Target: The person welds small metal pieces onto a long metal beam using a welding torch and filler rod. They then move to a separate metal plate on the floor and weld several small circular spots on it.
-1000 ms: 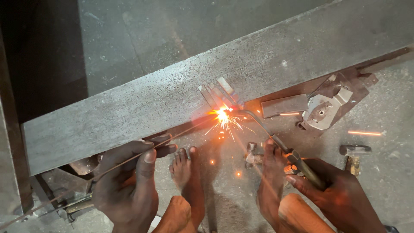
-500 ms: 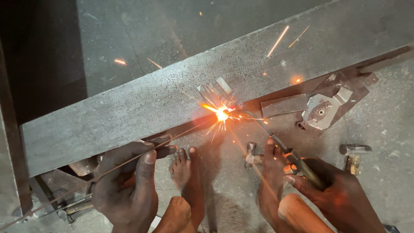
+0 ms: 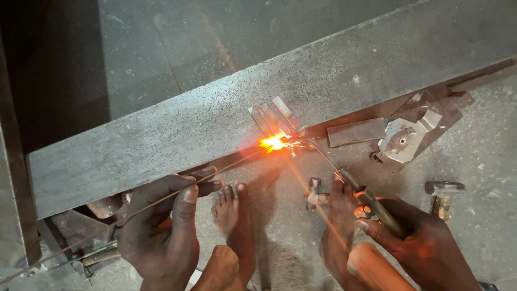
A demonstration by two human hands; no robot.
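The right hand [image 3: 425,242] is gripping the handle of a gas torch [image 3: 344,178], fingers wrapped tight, and is angling its bent tip up so the orange flame [image 3: 273,143] is licking the lower edge of the long grey metal plate [image 3: 215,124], right under a small cluster of metal fins [image 3: 272,116]. The left hand [image 3: 161,231] is pinching a thin filler rod [image 3: 177,195] between thumb and fingers, feeding it in low and slanted toward the glow, seemingly to keep the fingers well back from the heat. Bare feet [image 3: 231,210] are planted on the concrete floor [image 3: 484,161] just beside the sparks, with a hammer [image 3: 442,189] and a bracket [image 3: 404,137] lying near.
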